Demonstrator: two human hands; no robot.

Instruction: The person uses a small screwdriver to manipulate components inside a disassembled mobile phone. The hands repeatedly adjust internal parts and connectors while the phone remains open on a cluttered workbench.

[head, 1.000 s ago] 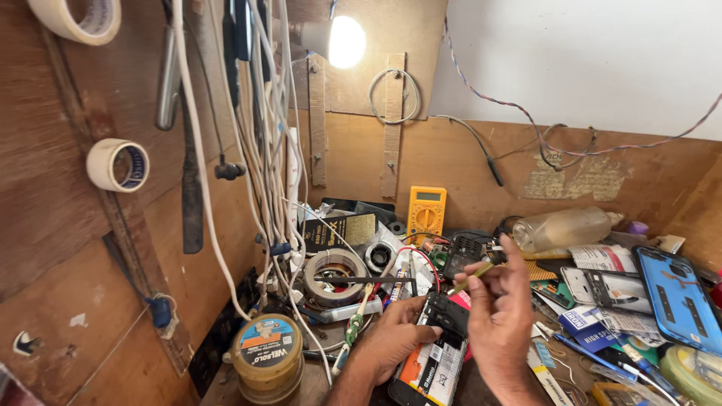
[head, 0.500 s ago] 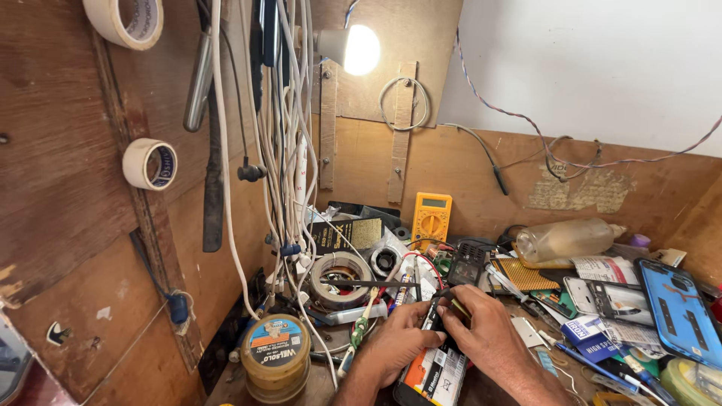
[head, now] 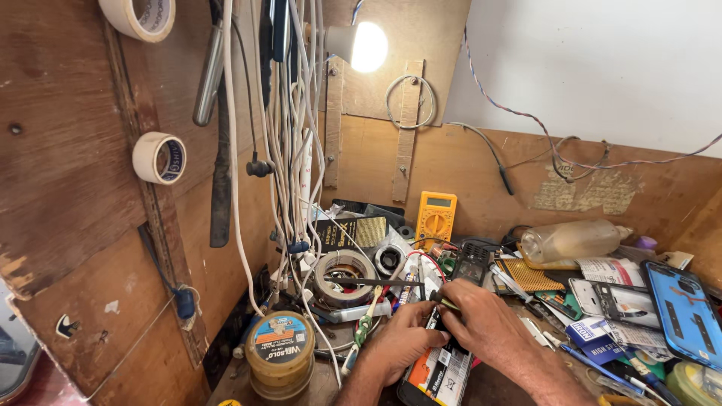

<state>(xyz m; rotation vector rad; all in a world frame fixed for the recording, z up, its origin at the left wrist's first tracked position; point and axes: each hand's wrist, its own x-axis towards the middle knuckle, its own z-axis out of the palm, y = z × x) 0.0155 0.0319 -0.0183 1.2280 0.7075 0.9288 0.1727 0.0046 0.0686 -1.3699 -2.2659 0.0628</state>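
A bare bulb (head: 368, 46) at twelve o'clock glares white, warmly lighting the wooden wall (head: 75, 188). The picture is sharp in the middle, with slight bending at the edges.

Left hand (head: 402, 342), right hand (head: 481, 323): bare, no sleeves, no gloves.

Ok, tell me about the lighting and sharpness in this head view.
Head view: the bare bulb blows out to white glare and lights the wooden wall around it; the left panel sits dimmer; both hands, left and right, are evenly lit and fairly sharp; edges bend slightly from the wide lens.
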